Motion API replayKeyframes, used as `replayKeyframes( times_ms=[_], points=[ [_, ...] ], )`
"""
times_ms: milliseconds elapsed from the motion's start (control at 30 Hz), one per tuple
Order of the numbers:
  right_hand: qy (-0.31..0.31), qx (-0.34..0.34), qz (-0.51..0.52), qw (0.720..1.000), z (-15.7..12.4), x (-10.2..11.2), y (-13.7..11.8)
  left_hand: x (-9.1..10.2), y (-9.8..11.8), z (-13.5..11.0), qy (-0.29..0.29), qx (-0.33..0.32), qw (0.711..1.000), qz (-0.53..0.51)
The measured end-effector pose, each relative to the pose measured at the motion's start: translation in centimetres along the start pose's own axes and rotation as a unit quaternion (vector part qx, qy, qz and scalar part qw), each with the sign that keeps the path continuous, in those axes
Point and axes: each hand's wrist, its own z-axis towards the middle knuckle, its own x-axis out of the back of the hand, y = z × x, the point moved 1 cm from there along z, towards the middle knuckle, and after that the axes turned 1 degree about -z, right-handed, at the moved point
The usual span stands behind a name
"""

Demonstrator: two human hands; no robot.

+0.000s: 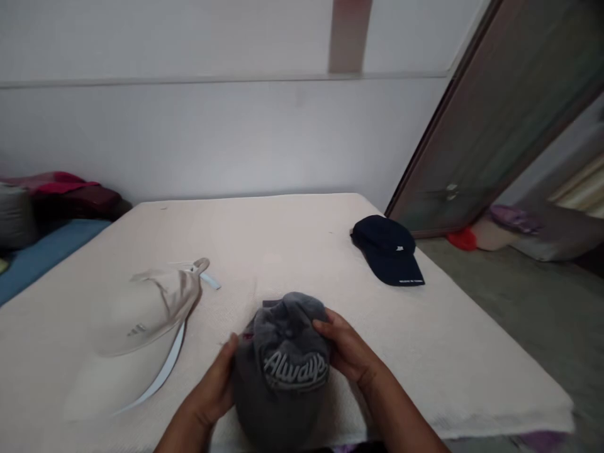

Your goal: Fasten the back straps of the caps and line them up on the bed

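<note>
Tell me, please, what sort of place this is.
Probably a bedroom in a home: a bare mattress, folded blankets beside it, and bedding on the floor. The left hand and right hand hold a grey cap on it.

There are 3 caps: 1 grey cap [283,365], 1 cream cap [141,314], 1 navy cap [389,248].

A cream-covered mattress [283,233] spreads beneath the left hand [214,384] and the right hand [346,355], running to a pale wall [212,138] straight ahead of them. A thin ledge [189,80] crosses that wall, with a brown vertical strip [349,34] above it. Far right of the right hand, a brown-framed glass panel [495,126] leans over a grey floor [519,321]. Far left of the left hand, a blue mat [42,251] carries red cloth [61,184]. The light is soft and even.
</note>
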Motion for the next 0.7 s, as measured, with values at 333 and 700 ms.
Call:
replayKeyframes(
  times_ms=[333,700],
  points=[
    [-0.129,-0.071,0.000,0.989,-1.8,0.7,0.8,-0.4,1.6,1.2,-0.004,-0.072,0.997,-0.016],
    [-0.035,0.043,0.059,0.997,1.0,0.5,-0.7,-1.3,0.5,1.0,-0.015,0.011,0.999,0.044]
  ],
)
